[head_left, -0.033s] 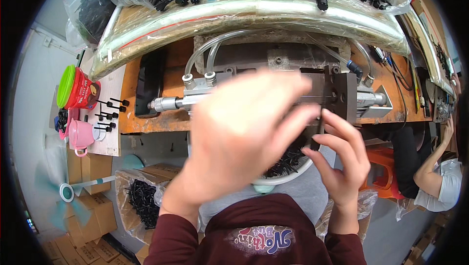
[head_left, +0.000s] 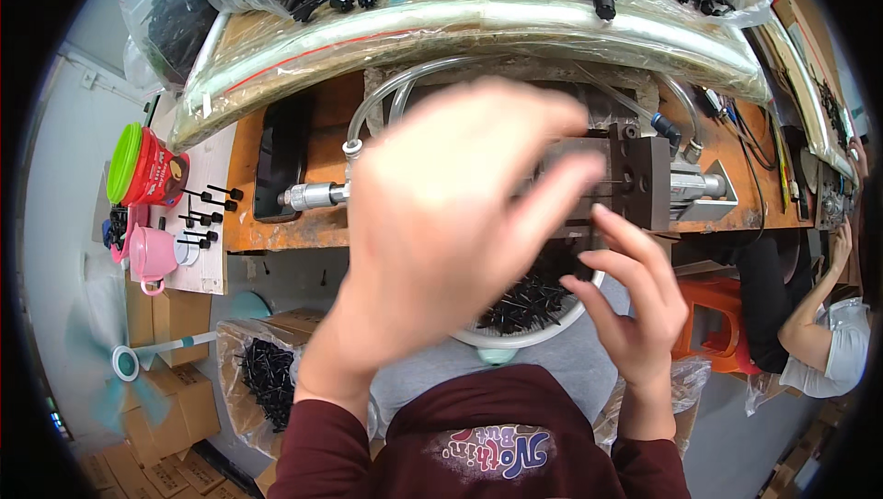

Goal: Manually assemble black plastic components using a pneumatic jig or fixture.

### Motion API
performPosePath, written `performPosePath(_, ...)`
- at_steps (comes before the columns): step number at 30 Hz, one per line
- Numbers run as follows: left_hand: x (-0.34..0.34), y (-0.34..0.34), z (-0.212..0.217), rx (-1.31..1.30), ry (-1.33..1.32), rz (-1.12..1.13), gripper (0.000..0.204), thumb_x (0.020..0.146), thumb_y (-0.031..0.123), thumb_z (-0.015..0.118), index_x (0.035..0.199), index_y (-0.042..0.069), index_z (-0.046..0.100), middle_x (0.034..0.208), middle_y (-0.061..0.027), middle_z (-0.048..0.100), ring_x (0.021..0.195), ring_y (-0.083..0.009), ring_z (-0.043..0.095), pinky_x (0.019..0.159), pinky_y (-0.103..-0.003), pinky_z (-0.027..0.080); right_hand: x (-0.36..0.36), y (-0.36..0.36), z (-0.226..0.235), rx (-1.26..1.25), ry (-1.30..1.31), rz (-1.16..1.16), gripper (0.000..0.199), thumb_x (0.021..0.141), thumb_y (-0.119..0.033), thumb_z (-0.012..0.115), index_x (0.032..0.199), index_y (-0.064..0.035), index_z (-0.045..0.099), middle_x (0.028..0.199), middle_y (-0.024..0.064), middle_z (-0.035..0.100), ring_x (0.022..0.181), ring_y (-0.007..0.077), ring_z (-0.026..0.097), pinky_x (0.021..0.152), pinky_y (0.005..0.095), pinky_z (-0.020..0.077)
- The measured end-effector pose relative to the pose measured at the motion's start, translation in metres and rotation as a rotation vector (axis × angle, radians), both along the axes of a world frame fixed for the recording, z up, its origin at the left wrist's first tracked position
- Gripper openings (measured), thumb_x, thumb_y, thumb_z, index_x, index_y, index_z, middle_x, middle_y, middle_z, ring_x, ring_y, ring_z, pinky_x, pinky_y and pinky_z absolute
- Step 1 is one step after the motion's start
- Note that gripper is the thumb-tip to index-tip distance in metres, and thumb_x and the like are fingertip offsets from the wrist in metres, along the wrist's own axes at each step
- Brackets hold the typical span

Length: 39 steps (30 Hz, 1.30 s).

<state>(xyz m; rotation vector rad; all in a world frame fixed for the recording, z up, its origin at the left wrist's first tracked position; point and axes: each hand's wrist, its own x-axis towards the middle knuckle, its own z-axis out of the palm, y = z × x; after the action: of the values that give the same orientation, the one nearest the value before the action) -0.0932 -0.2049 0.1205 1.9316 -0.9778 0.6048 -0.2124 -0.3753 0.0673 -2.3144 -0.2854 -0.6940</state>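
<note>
Along the far edge of the wooden bench (head_left: 294,223), long clear plastic bags (head_left: 478,21) lie heaped with black plastic pins. Nearer, a dark metal press block (head_left: 644,182) sits between the hands. The left hand (head_left: 441,223), blurred, is raised with fingers spread in front of it; whether it holds anything cannot be told. The right hand (head_left: 635,306) reaches its fingertips to the block's underside. Below, a white bowl (head_left: 543,329) holds more black pins. A red tub with a green lid (head_left: 147,166) and a pink cup (head_left: 152,255) stand left.
</note>
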Motion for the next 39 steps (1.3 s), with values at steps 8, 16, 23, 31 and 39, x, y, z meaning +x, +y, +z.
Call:
performPosePath(8, 0.1, -0.056, 0.011, 0.122, -0.17, 0.073, 0.028, 0.079, 0.019, 0.077, 0.102, 0.003, 0.073, 0.1, -0.0145, 0.069, 0.098, -0.0317, 0.066, 0.086, -0.04, 0.052, 0.03, 0.023, -0.015, -0.352, -0.083, 0.03, 0.018, 0.077, -0.008, 0.072, 0.092, -0.0014, 0.065, 0.123, 0.0168, 0.069, 0.057, 0.0134, 0.06, 0.057, 0.026, 0.0475)
performPosePath(16, 0.07, -0.039, 0.022, -0.003, -0.003, -0.141, 0.021, 0.075, 0.013, 0.078, 0.093, 0.003, 0.075, 0.091, -0.0127, 0.067, 0.082, -0.0289, 0.069, 0.074, -0.037, 0.054, 0.033, 0.022, -0.003, -0.463, -0.025, 0.031, 0.017, 0.07, -0.006, 0.066, 0.087, -0.0021, 0.064, 0.118, 0.0179, 0.071, 0.052, 0.0127, 0.058, 0.052, 0.0256, 0.0454)
performPosePath(23, 0.007, 0.012, 0.01, 0.002, 0.046, -0.096, 0.032, 0.07, 0.001, 0.082, 0.101, 0.002, 0.076, 0.114, -0.0122, 0.068, 0.1, -0.0238, 0.069, 0.083, -0.032, 0.057, 0.042, 0.003, 0.022, -0.312, 0.08, 0.201, 0.042, 0.072, -0.024, 0.082, 0.105, -0.004, 0.067, 0.111, 0.0125, 0.072, 0.062, 0.021, 0.066, 0.059, 0.0294, 0.0538)
performPosePath(31, -0.046, 0.03, -0.029, 0.227, 0.118, -0.027, 0.029, 0.071, 0.003, 0.081, 0.098, 0.001, 0.072, 0.129, -0.0178, 0.065, 0.094, -0.0265, 0.071, 0.079, -0.033, 0.057, 0.153, -0.041, 0.074, -0.295, -0.418, -0.219, 0.028, 0.078, -0.019, 0.079, 0.103, -0.0066, 0.071, 0.099, 0.0101, 0.072, 0.083, 0.0248, 0.068, 0.076, 0.0369, 0.0543)
performPosePath(39, -0.056, 0.01, -0.058, 0.353, 0.028, 0.035, 0.025, 0.074, 0.008, 0.08, 0.096, 0.002, 0.071, 0.127, -0.0171, 0.066, 0.067, -0.0211, 0.069, 0.062, -0.029, 0.055, 0.225, -0.062, 0.072, -0.368, -0.041, -0.386, 0.06, 0.073, -0.034, 0.082, 0.125, -0.0106, 0.064, 0.112, 0.0124, 0.071, 0.091, 0.0256, 0.069, 0.085, 0.0386, 0.0542)
